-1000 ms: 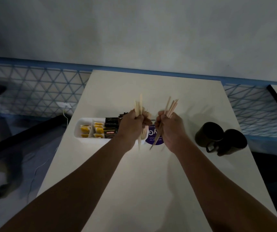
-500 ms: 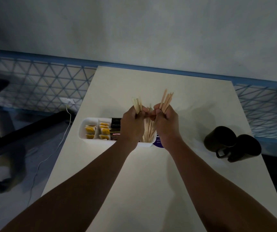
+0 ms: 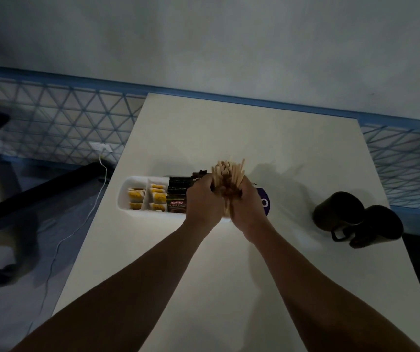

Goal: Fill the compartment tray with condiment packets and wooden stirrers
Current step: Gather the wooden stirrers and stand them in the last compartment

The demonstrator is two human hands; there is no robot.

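Left hand (image 3: pixel 204 199) and right hand (image 3: pixel 245 207) clasp a splayed bundle of wooden stirrers (image 3: pixel 226 171) above the compartment tray (image 3: pixel 125 196), near the left edge of the worktop (image 3: pixel 229 128); a loosened grip could scatter them.

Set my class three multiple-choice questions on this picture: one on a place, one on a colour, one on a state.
1. Where are the two dark mugs relative to the white tray? A left of it; B right of it; C inside it.
2. What colour are the packets in the tray's leftmost compartments? A yellow; B green; C pink.
3. The wooden stirrers are: A lying loose beside the tray; B gripped in one bundle by the left hand and right hand; C standing in a mug.
Answers: B, the mugs stand well to its right; A, yellow faces show; B, both hands close round the bundle.
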